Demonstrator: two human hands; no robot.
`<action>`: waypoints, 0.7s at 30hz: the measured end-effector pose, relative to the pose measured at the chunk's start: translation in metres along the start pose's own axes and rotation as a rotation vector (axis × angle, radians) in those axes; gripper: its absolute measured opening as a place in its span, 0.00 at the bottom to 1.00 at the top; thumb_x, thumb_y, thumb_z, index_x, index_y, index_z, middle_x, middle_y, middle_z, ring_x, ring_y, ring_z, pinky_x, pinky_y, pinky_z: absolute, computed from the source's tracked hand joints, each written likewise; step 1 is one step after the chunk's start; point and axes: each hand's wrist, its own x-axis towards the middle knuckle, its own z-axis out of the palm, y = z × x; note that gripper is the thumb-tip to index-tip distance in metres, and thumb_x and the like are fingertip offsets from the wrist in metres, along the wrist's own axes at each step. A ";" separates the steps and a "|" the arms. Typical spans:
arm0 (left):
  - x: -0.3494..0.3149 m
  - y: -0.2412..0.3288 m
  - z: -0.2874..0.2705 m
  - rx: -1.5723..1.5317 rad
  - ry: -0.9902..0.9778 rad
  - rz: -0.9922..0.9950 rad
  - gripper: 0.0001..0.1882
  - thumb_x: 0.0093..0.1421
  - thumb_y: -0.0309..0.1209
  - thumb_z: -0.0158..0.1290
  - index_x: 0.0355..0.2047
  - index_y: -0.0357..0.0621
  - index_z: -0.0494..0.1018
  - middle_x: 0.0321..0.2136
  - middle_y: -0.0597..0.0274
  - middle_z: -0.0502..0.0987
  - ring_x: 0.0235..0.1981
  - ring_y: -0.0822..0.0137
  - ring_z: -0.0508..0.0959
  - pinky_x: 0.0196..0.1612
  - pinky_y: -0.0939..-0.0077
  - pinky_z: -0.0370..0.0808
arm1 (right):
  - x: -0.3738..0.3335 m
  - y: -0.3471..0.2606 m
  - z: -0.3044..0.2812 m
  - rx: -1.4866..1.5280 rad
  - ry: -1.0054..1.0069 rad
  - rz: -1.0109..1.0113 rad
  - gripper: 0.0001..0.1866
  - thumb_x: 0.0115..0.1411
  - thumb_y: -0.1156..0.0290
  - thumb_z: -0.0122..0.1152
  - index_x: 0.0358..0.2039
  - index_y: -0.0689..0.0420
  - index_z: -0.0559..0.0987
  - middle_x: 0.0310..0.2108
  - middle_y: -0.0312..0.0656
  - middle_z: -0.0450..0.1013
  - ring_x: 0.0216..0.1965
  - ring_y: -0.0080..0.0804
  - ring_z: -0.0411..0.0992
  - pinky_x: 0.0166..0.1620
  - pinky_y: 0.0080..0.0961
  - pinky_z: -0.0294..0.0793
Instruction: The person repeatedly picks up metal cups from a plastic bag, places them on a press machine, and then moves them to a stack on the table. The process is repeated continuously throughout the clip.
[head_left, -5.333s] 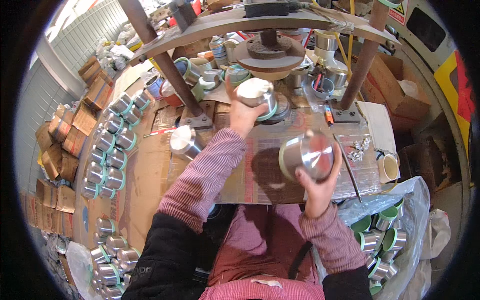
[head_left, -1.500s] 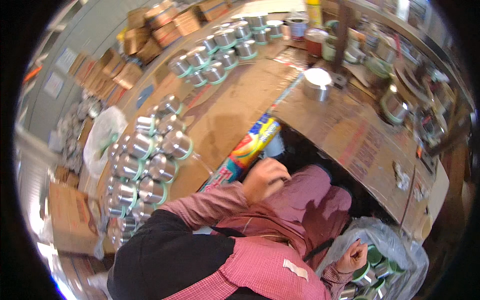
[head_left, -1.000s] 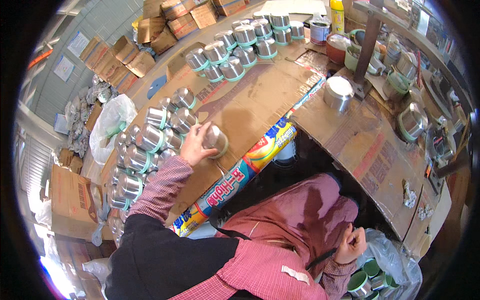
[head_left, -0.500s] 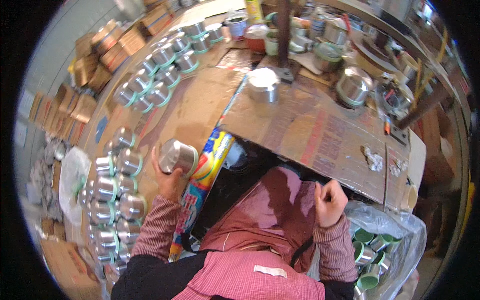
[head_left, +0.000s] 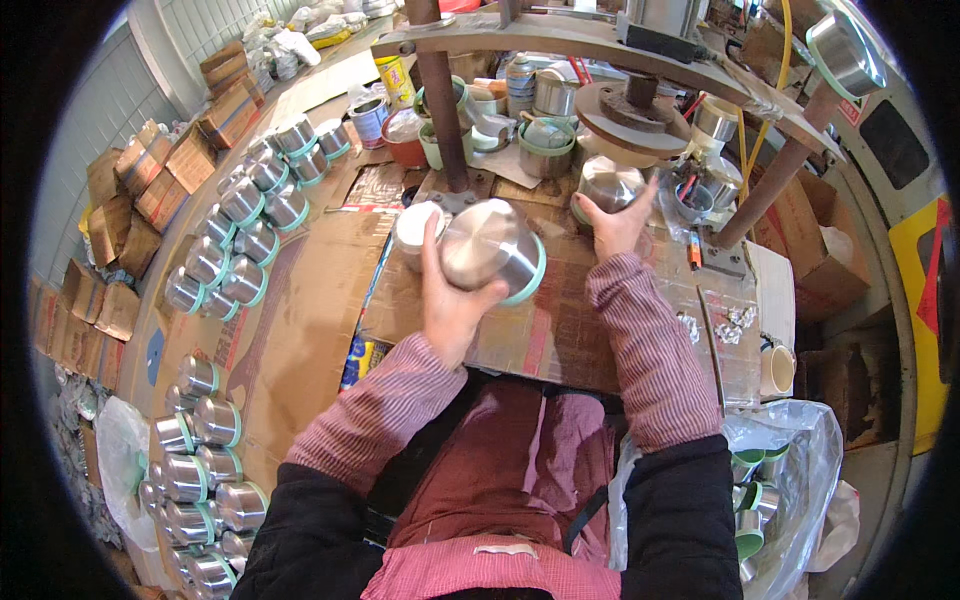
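Note:
In my left hand [head_left: 450, 312] is a silver metal bowl [head_left: 485, 248] with a pale green rim, tilted and raised above the cardboard-covered bench. Thumb and fingers are closed around its side. Farther off to the right, my right hand [head_left: 618, 232] grips a second metal bowl [head_left: 608, 178] from its near side, just below a round press plate [head_left: 634, 118]. Part of that bowl is hidden by the hand. A bright, glare-washed metal bowl [head_left: 416, 232] sits just left of the held one, partly covered by my left fingers.
Rows of green-rimmed bowls [head_left: 243, 204] stand on the left, with another group [head_left: 190, 476] nearer. A press post [head_left: 445, 120] rises behind my left hand. Tubs and cans [head_left: 405, 138] crowd the back. A plastic bag of bowls [head_left: 775, 430] is at lower right.
My left hand has carried its bowl from the left bench to the middle. My right hand has gone from my lap forward to the bowl near the press. The view has shifted too.

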 end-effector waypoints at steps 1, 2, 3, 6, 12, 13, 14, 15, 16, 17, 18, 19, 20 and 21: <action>0.017 -0.009 0.014 -0.028 0.033 -0.009 0.65 0.44 0.21 0.73 0.74 0.48 0.41 0.63 0.49 0.63 0.62 0.57 0.68 0.65 0.63 0.67 | 0.009 -0.003 0.003 0.055 0.002 0.007 0.67 0.40 0.60 0.84 0.73 0.63 0.49 0.69 0.62 0.52 0.70 0.54 0.54 0.72 0.42 0.53; 0.033 -0.018 0.027 -0.053 0.068 -0.020 0.64 0.43 0.19 0.72 0.74 0.48 0.41 0.63 0.49 0.62 0.62 0.57 0.67 0.65 0.64 0.67 | 0.015 -0.007 0.004 0.111 0.003 0.047 0.67 0.40 0.62 0.84 0.73 0.62 0.48 0.69 0.61 0.53 0.70 0.53 0.54 0.71 0.41 0.54; 0.049 -0.028 0.038 0.028 0.115 0.004 0.64 0.43 0.18 0.72 0.74 0.47 0.41 0.64 0.48 0.61 0.62 0.57 0.66 0.65 0.64 0.67 | 0.016 -0.011 0.001 0.086 0.017 0.043 0.67 0.40 0.63 0.84 0.73 0.61 0.49 0.68 0.61 0.53 0.69 0.53 0.56 0.71 0.41 0.55; 0.082 -0.057 0.062 0.008 0.168 0.006 0.64 0.43 0.17 0.72 0.74 0.46 0.41 0.65 0.47 0.59 0.63 0.57 0.64 0.65 0.65 0.67 | 0.006 -0.026 -0.025 0.250 0.061 0.110 0.62 0.43 0.68 0.83 0.73 0.60 0.51 0.67 0.56 0.56 0.67 0.46 0.58 0.70 0.40 0.56; 0.129 -0.110 0.123 0.175 -0.169 0.035 0.68 0.41 0.21 0.74 0.74 0.42 0.37 0.62 0.44 0.65 0.63 0.54 0.69 0.66 0.61 0.67 | -0.089 -0.064 -0.158 0.436 0.030 0.166 0.45 0.57 0.79 0.66 0.72 0.58 0.56 0.67 0.45 0.60 0.65 0.37 0.61 0.68 0.36 0.58; 0.129 -0.118 0.133 0.258 -0.193 0.055 0.67 0.41 0.23 0.74 0.74 0.41 0.39 0.63 0.44 0.65 0.63 0.54 0.69 0.66 0.62 0.67 | -0.106 -0.069 -0.181 0.408 0.037 0.174 0.46 0.55 0.78 0.66 0.73 0.58 0.56 0.68 0.45 0.58 0.66 0.37 0.60 0.69 0.36 0.56; 0.130 -0.124 0.141 0.331 -0.209 0.053 0.66 0.42 0.25 0.74 0.73 0.40 0.41 0.64 0.43 0.64 0.63 0.53 0.69 0.67 0.63 0.66 | -0.123 -0.074 -0.202 0.362 0.041 0.137 0.47 0.54 0.78 0.66 0.73 0.57 0.55 0.69 0.44 0.57 0.67 0.38 0.58 0.70 0.37 0.55; 0.131 -0.129 0.145 0.471 -0.179 0.087 0.64 0.42 0.28 0.74 0.73 0.37 0.44 0.64 0.42 0.65 0.64 0.53 0.69 0.67 0.65 0.66 | -0.142 -0.078 -0.223 0.335 0.074 0.161 0.48 0.53 0.78 0.65 0.73 0.57 0.55 0.69 0.44 0.56 0.67 0.39 0.58 0.70 0.37 0.54; 0.131 -0.132 0.147 0.450 -0.178 0.085 0.63 0.42 0.28 0.74 0.73 0.36 0.45 0.64 0.42 0.65 0.64 0.53 0.69 0.67 0.65 0.66 | -0.158 -0.081 -0.242 0.318 0.104 0.157 0.48 0.52 0.77 0.65 0.73 0.57 0.55 0.70 0.44 0.56 0.68 0.39 0.57 0.70 0.38 0.54; 0.131 -0.134 0.146 0.433 -0.174 0.080 0.63 0.42 0.28 0.74 0.73 0.36 0.45 0.64 0.42 0.65 0.64 0.53 0.69 0.66 0.64 0.66 | -0.174 -0.084 -0.262 0.257 0.168 0.202 0.49 0.50 0.76 0.67 0.73 0.58 0.55 0.69 0.45 0.56 0.68 0.40 0.57 0.70 0.38 0.53; 0.129 -0.133 0.144 0.432 -0.167 0.038 0.63 0.42 0.29 0.74 0.72 0.35 0.46 0.64 0.42 0.65 0.64 0.53 0.69 0.66 0.64 0.67 | -0.189 -0.085 -0.281 0.208 0.232 0.242 0.51 0.49 0.75 0.69 0.72 0.59 0.56 0.69 0.46 0.57 0.69 0.41 0.57 0.71 0.38 0.53; 0.126 -0.130 0.139 0.448 -0.200 -0.026 0.62 0.44 0.31 0.73 0.73 0.34 0.44 0.66 0.41 0.61 0.67 0.51 0.65 0.69 0.62 0.63 | -0.203 -0.085 -0.299 0.150 0.279 0.231 0.51 0.49 0.74 0.69 0.72 0.59 0.56 0.69 0.46 0.57 0.68 0.41 0.57 0.71 0.39 0.53; 0.120 -0.126 0.134 0.512 -0.191 0.007 0.62 0.44 0.34 0.72 0.73 0.35 0.44 0.66 0.40 0.60 0.67 0.49 0.63 0.70 0.60 0.61 | -0.217 -0.085 -0.319 0.091 0.322 0.218 0.51 0.48 0.74 0.70 0.72 0.58 0.57 0.69 0.46 0.57 0.68 0.41 0.57 0.71 0.39 0.53; 0.112 -0.121 0.129 0.575 -0.168 0.042 0.62 0.45 0.36 0.72 0.73 0.36 0.45 0.67 0.39 0.59 0.68 0.47 0.61 0.70 0.58 0.59 | -0.230 -0.085 -0.342 -0.088 0.327 0.202 0.47 0.53 0.76 0.65 0.73 0.58 0.56 0.70 0.46 0.55 0.70 0.40 0.56 0.71 0.39 0.54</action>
